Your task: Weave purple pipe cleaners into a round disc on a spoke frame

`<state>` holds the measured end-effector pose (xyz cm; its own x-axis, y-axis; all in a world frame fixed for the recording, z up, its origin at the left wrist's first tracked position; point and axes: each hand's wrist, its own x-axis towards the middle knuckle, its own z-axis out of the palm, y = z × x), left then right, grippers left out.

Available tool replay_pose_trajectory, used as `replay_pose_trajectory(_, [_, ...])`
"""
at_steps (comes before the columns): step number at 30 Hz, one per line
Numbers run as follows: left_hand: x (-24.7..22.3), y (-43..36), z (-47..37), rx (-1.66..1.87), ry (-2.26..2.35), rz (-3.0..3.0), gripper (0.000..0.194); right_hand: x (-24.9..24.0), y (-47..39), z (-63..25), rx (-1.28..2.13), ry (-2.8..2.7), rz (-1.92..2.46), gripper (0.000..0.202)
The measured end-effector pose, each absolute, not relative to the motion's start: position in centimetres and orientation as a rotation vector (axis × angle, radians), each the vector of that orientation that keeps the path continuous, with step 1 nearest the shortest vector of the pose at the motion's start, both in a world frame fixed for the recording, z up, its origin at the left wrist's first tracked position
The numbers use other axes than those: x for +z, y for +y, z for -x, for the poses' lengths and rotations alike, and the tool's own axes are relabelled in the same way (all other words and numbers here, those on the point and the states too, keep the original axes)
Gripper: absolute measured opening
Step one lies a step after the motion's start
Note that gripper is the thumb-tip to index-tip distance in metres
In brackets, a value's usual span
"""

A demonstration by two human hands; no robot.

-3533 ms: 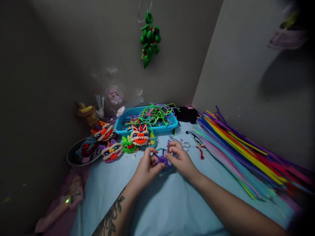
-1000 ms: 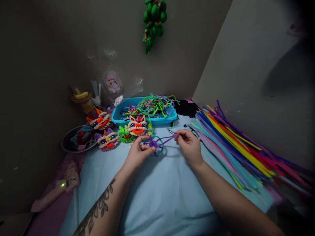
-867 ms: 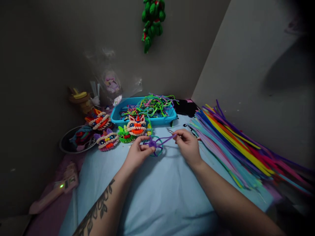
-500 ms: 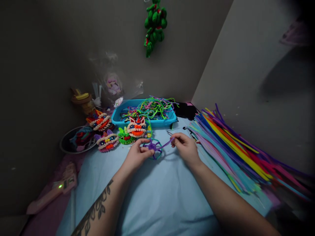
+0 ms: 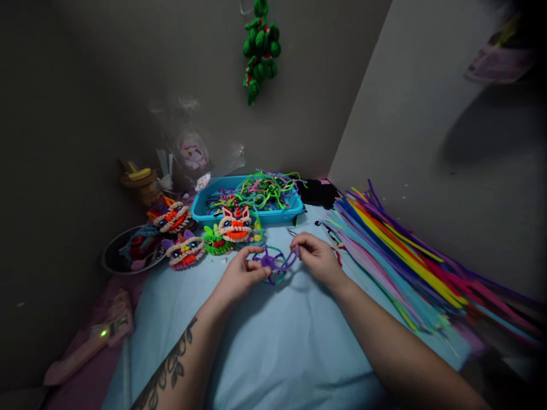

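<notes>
Between thumb and fingers, my left hand [image 5: 243, 274] pinches a small wheel-like frame of purple and teal pipe cleaners [image 5: 268, 261]. Purple spokes meet at its middle, and a teal ring runs round them. My right hand [image 5: 318, 261] is closed on the free end of a purple pipe cleaner strand [image 5: 292, 263], which bows from the frame across to its fingertips. A thin metal tip [image 5: 292, 232] shows just beyond the right fingers; whether it is held or lies on the cloth I cannot tell.
A blue tray [image 5: 200, 218] of tangled pipe cleaners stands behind. Several fuzzy animal heads, one an orange-and-cream head [image 5: 236, 224], sit at the left near a metal bowl [image 5: 111, 267]. Bundled pipe cleaners [image 5: 397, 250] lie right; a pink glue gun [image 5: 113, 324] lies left.
The purple strand, nearly straight before, now curves in a loop near my right fingers. My right hand has turned slightly. The whole view has shifted a little.
</notes>
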<state>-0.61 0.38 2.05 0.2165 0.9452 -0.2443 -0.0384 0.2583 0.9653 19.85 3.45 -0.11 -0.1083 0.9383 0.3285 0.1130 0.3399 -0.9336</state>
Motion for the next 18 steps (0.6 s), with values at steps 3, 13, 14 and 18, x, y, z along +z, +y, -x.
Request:
replay_pose_trajectory(3, [1.8, 0.5, 0.5, 0.917, 1.087, -1.061, 0.061, -0.4, 3.4, -19.3, 1.049, -1.578, 0.953, 0.006])
replay_pose_trajectory(13, [1.8, 0.5, 0.3, 1.082, 1.035, -0.991, 0.061, -0.9, 2.5, -18.1, 1.109, -1.581, 0.996, 0.014])
replay_pose_trajectory(14, [1.8, 0.5, 0.2, 1.1, 1.039, -0.973, 0.062, -0.9, 2.3, -18.0, 1.09, -1.613, 1.019, 0.012])
replay_pose_trajectory(18, [1.8, 0.5, -0.1, 1.151, 1.076, -0.916, 0.062, -0.9, 1.9, -17.8, 0.989, -1.727, 1.041, 0.027])
